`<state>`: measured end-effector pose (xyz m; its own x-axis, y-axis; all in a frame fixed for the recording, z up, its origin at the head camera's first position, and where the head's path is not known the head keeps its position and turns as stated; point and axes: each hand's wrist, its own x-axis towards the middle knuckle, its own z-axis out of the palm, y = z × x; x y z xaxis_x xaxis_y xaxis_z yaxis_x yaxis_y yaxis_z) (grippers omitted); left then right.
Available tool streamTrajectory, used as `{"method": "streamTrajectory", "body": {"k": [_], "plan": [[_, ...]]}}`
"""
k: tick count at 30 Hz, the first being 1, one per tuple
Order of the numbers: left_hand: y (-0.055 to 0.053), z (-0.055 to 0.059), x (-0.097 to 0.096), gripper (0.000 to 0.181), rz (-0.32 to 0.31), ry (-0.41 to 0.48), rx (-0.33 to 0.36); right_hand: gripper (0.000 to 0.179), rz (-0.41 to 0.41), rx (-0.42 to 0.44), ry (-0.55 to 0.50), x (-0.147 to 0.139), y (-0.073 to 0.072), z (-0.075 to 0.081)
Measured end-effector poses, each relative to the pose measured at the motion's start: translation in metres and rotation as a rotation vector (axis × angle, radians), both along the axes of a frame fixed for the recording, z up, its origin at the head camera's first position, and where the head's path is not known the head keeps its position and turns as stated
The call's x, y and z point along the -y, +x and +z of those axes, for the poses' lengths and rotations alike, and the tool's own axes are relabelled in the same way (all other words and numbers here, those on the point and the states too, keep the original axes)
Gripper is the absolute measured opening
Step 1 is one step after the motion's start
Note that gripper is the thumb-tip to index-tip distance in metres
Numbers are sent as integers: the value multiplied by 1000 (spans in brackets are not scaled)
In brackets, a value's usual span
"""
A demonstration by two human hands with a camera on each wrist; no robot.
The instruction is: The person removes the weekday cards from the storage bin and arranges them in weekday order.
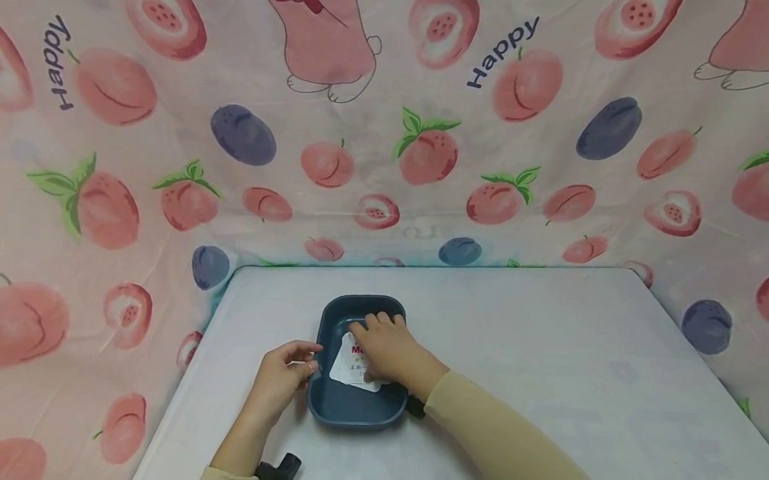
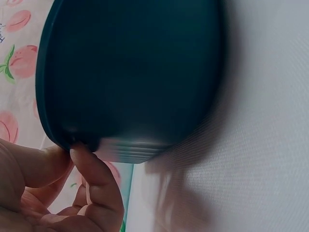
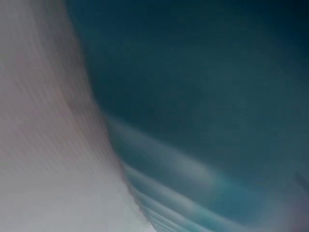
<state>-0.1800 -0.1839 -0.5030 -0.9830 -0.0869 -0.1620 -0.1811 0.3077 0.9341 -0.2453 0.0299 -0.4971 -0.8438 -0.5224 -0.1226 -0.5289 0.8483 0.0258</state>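
A white card with red print lies inside a dark blue, round-cornered rectangular tray, under the right hand and nearer the left edge of the white surface than its right. The left hand pinches the tray's left rim; the right hand's fingers bend over the card, partly hiding it, and whether they grip it cannot be told, the right wrist view being blurred.

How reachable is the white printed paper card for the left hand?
Probably yes, if the left hand releases the dark blue rounded tray: the card lies only partly under the right hand.
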Motion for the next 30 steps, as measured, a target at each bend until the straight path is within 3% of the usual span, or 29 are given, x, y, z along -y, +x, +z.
{"method": "streamTrajectory", "body": {"k": [30], "plan": [[2,2,0,29,-5,14,7,102,16,-87,-102,-4,4,0]]}}
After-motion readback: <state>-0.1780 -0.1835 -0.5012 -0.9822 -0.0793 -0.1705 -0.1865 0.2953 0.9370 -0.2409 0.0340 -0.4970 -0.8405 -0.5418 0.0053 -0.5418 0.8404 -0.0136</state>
